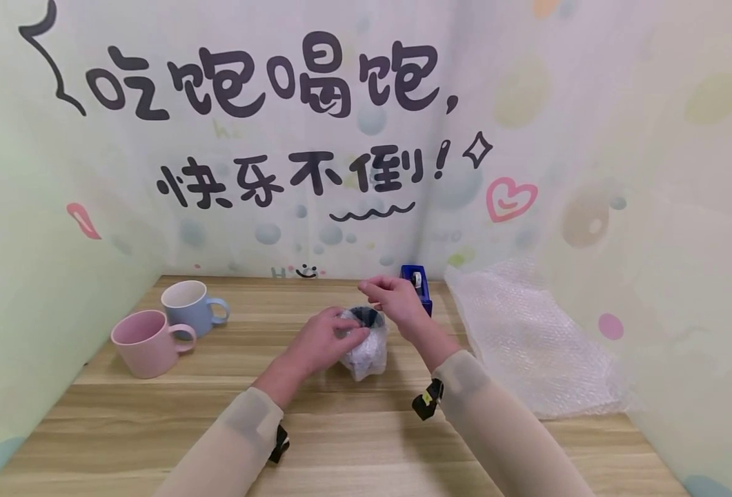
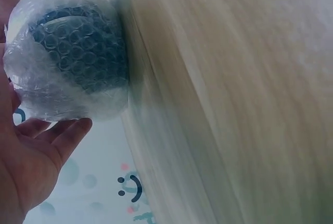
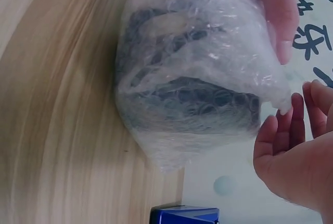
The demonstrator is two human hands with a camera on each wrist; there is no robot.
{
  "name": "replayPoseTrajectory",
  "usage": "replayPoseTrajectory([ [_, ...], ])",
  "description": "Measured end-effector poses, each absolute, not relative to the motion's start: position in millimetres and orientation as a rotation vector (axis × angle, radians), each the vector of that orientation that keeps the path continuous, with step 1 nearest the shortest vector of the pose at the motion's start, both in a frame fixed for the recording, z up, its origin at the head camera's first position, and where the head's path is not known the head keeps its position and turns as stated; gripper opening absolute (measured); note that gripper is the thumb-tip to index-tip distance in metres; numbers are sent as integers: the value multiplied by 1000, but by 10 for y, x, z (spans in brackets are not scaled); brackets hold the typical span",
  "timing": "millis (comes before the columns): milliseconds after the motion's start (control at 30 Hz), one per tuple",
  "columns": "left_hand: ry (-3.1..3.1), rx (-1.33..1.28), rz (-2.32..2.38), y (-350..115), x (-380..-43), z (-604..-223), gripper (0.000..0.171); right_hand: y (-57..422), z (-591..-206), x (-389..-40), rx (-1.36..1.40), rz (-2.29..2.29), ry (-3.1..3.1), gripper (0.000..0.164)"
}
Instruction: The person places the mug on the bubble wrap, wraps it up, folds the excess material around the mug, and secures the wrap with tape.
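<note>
On the wooden table [image 1: 353,449], the wrapped vessel [image 1: 368,360] is gripped in the curled left hand [image 1: 322,342], while the right hand [image 1: 401,304] is held half-bent close by, its hold unclear, and if pressure is eased too soon, folds of springy bubble wrap [image 3: 223,62] may be loosened.

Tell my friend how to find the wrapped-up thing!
Look at the middle of the wooden table. There, the left hand holds a bubble-wrapped bundle. Unlike the bare pink mug and blue mug, it's wrapped, and unlike the loose bubble-wrap sheet, it shows something dark inside.
</note>
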State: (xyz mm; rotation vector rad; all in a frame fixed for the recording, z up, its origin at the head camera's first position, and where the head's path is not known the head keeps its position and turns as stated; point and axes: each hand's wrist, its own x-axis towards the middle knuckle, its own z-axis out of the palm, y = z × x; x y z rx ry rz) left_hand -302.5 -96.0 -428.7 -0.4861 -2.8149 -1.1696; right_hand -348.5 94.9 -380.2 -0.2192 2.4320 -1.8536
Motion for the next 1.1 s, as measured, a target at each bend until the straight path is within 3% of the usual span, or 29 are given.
replayPoseTrajectory([
  [867,-2857,-581,-1188,-978,-3014,-4212,45,1031,-4113,-3536,-190,-1697,2591,23],
  [967,-2864,-584,-1183,-980,-3020,-4218,45,1035,-4145,-3548,-149,-1626,2602,26],
  [1100,-2877,-574,-1189,-979,-3016,-4224,45,1051,-4160,-3543,-52,-1585,2614,42],
])
